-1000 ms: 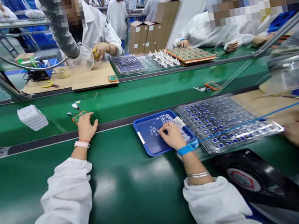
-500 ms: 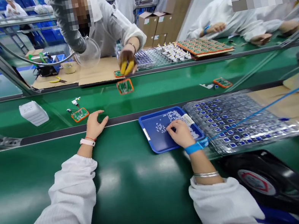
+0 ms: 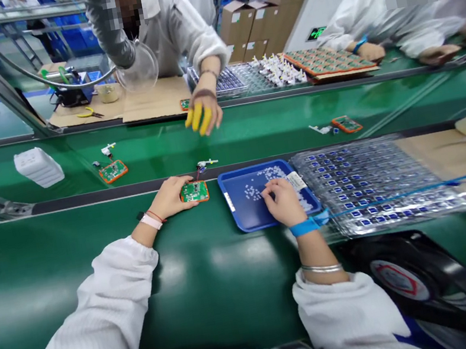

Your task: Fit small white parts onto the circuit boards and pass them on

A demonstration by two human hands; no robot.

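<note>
My left hand [image 3: 173,197] grips an orange-edged green circuit board [image 3: 195,191] by its left end, thumb and fingers on opposite edges. From the board's far side a thin wire runs to a small white part [image 3: 207,162]. Over the blue tray [image 3: 246,214], my right hand [image 3: 283,200] has its thumb and fingertips pinched together; whatever is between them is too small to make out. Small translucent white pieces [image 3: 252,192] lie scattered in the tray around those fingers.
Right of the tray is a clear plastic tray [image 3: 371,189] of small blue-dark squares. A black fan [image 3: 400,280] stands near my right forearm. On the belt lie another circuit board [image 3: 114,171], one more board [image 3: 347,124] and a white block [image 3: 39,167]. A co-worker's hand [image 3: 204,113] with yellow finger covers reaches over the belt.
My left hand has moved right and taken hold of a circuit board. My right hand stays pinched over the tray. The co-worker's hand is now away from any board.
</note>
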